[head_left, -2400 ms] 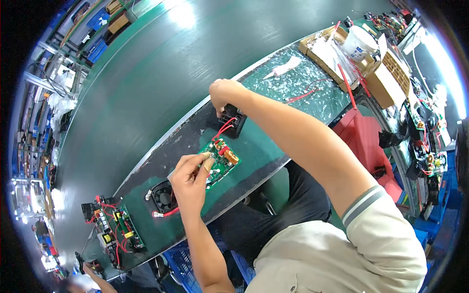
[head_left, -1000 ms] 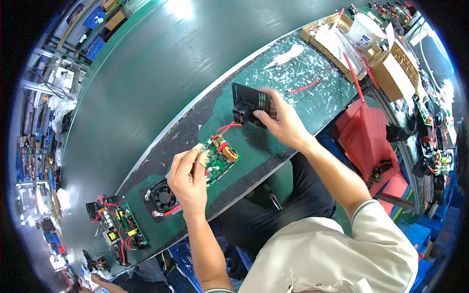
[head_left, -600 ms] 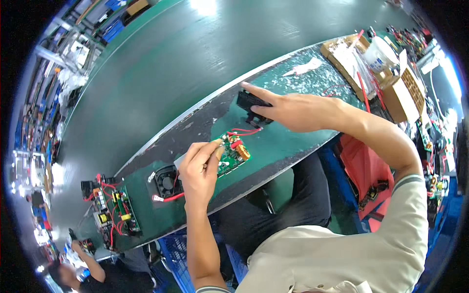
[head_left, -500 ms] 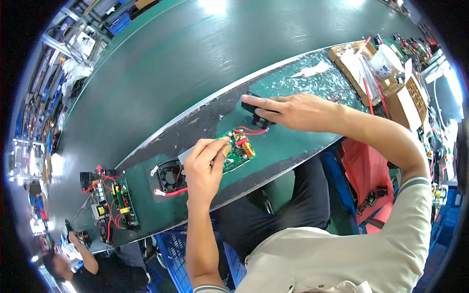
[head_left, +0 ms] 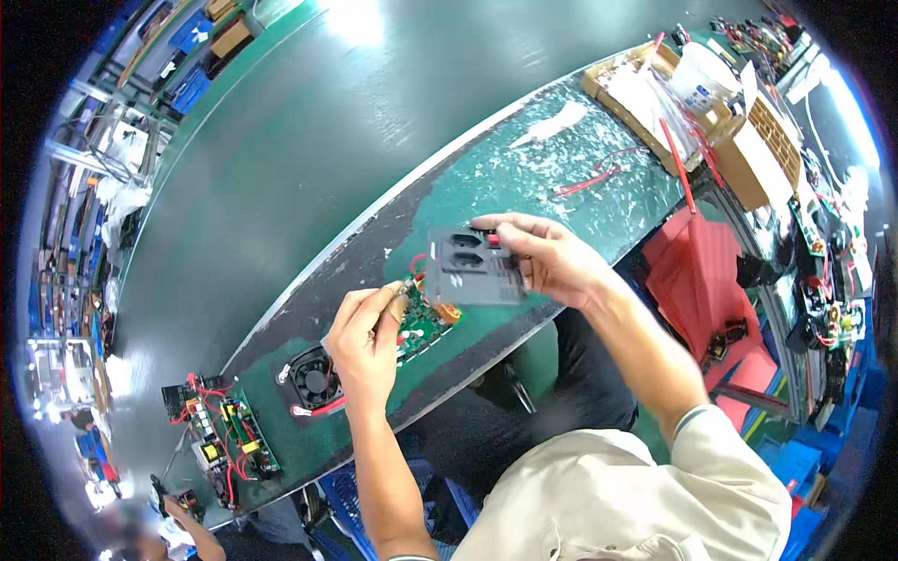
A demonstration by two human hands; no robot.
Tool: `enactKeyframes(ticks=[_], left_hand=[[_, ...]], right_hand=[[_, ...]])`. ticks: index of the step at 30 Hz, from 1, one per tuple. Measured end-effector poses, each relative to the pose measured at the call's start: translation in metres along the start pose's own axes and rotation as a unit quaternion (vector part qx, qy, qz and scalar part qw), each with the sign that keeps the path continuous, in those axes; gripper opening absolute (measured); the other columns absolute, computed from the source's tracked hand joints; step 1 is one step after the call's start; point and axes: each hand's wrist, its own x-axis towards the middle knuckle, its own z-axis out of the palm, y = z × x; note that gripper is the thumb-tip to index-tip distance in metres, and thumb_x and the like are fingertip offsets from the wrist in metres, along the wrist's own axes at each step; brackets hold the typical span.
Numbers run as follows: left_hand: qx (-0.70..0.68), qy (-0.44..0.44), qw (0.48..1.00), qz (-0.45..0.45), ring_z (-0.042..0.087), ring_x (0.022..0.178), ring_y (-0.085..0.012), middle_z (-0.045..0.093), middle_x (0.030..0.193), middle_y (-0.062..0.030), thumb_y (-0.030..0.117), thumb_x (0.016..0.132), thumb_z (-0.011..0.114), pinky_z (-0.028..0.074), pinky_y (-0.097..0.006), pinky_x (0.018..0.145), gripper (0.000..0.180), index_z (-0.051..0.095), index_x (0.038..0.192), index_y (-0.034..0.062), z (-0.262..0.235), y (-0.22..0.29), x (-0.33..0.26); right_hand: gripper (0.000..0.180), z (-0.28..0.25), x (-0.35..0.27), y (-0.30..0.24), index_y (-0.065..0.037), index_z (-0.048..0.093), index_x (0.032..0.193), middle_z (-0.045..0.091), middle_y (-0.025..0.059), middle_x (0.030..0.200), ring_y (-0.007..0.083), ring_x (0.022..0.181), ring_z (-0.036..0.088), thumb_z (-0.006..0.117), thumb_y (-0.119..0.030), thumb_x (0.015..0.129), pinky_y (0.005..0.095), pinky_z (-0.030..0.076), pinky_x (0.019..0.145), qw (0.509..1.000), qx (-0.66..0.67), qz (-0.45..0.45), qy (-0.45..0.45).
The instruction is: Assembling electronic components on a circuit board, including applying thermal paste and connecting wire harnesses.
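Note:
My right hand [head_left: 554, 260] grips a dark grey socket panel [head_left: 475, 273] by its right side, fingers along the upper edge. Two black socket openings and a small red switch [head_left: 493, 241] show on its face. The panel is raised over the bench and covers part of a green circuit board [head_left: 423, 329]. My left hand [head_left: 367, 329] is closed in a pinch at the board's left end; what lies between its fingertips is too small to make out. To the left of that hand, a black fan [head_left: 315, 376] with a red lead lies on the bench.
A wired circuit assembly [head_left: 223, 432] stands at the bench's left end. Farther right lie a white tube [head_left: 552, 125], red wires [head_left: 589, 181] and a cardboard tray [head_left: 629, 89]. Red sheeting [head_left: 697, 276] hangs beside the bench. Another person's arm [head_left: 194, 531] appears at lower left.
My right hand has come left and nearer with the panel, turning its socket face into view. My left hand stays pinched at the board. The whole view has shifted slightly.

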Motion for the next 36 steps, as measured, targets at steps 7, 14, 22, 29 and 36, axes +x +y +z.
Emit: enactKeyframes(ticks=[7, 14, 22, 29, 36], left_hand=[[-0.009, -0.046, 0.999, -0.001, 0.062, 0.077, -0.0115, 0.065, 0.092, -0.0077, -0.005, 0.085, 0.066, 0.049, -0.023, 0.066, 0.019, 0.069, 0.103, -0.0028, 0.015, 0.002, 0.009], [0.005, -0.020, 1.000, 0.006, 0.058, 0.065, -0.0141, 0.063, 0.084, -0.0074, 0.001, 0.085, 0.069, 0.046, -0.027, 0.056, 0.019, 0.071, 0.103, 0.0024, 0.026, 0.002, 0.008], [0.093, -0.031, 0.994, 0.056, 0.062, 0.066, -0.0170, 0.063, 0.087, -0.0082, 0.000, 0.083, 0.068, 0.048, -0.030, 0.057, 0.020, 0.072, 0.103, 0.0035, 0.028, 0.000, 0.006], [0.053, -0.033, 0.998, 0.009, 0.062, 0.066, -0.0179, 0.063, 0.087, -0.0081, 0.000, 0.083, 0.069, 0.048, -0.029, 0.058, 0.018, 0.072, 0.101, 0.0024, 0.038, 0.006, 0.007], [0.073, -0.054, 0.996, 0.011, 0.063, 0.068, -0.0179, 0.064, 0.088, -0.0080, 0.000, 0.084, 0.068, 0.048, -0.029, 0.058, 0.017, 0.072, 0.101, 0.0022, 0.035, 0.002, 0.009]], right_hand=[[0.033, -0.014, 0.007, 0.028, 0.000, 0.063, 0.117, 0.061, 0.0036, 0.072, 0.0092, 0.067, 0.056, 0.071, -0.012, 0.087, 0.0235, 0.042, 0.056, 0.934, -0.274, -0.102, 0.204], [0.031, -0.024, 0.025, 0.024, -0.001, 0.068, 0.109, 0.061, 0.0102, 0.083, 0.0181, 0.075, 0.062, 0.075, -0.014, 0.082, 0.0285, 0.049, 0.068, 0.770, -0.501, -0.329, 0.218], [0.025, -0.016, 0.009, 0.024, 0.004, 0.064, 0.108, 0.068, 0.0107, 0.086, 0.0135, 0.076, 0.063, 0.066, -0.011, 0.089, 0.0296, 0.051, 0.072, 0.782, -0.558, -0.202, 0.189], [0.021, 0.018, 0.032, 0.070, 0.003, 0.063, 0.111, 0.068, 0.0024, 0.095, 0.0069, 0.086, 0.059, 0.062, -0.012, 0.095, 0.0262, 0.050, 0.078, 0.951, -0.202, -0.206, 0.111], [0.022, 0.025, 0.036, 0.080, 0.004, 0.061, 0.114, 0.067, 0.0030, 0.100, 0.0063, 0.091, 0.057, 0.061, -0.009, 0.096, 0.0262, 0.049, 0.082, 0.961, -0.178, -0.189, 0.099]])
